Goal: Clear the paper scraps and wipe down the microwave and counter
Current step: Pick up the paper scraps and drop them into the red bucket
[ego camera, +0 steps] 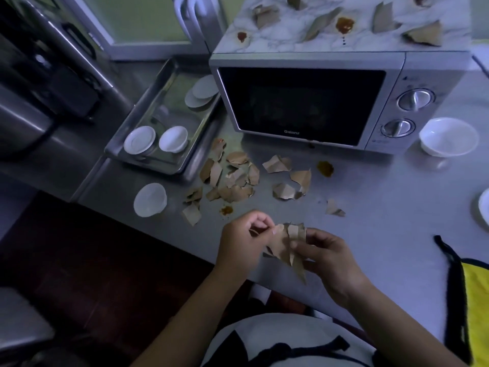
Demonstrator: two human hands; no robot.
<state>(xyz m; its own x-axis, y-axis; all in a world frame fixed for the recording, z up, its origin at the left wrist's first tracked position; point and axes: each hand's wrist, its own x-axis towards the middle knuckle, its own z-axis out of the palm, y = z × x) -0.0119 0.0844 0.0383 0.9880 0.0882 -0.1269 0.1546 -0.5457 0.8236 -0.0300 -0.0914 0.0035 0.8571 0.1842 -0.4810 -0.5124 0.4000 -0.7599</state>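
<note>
Over the front edge of the steel counter (383, 207), my left hand (240, 239) and my right hand (325, 250) both pinch a bundle of brown paper scraps (285, 242). Many more loose scraps (232, 176) lie scattered on the counter in front of the silver microwave (397, 72). Several scraps (267, 15) and orange-brown stains (344, 24) sit on the microwave's marbled top. Further stains mark the counter (325, 168), one (226, 210) just beyond my left hand.
A steel tray (148, 120) with small white dishes sits left of the microwave. A white cup (150, 200) stands near the counter's left edge, a white bowl (448, 136) at the right. A yellow cloth with black trim (473, 292) lies at the right front.
</note>
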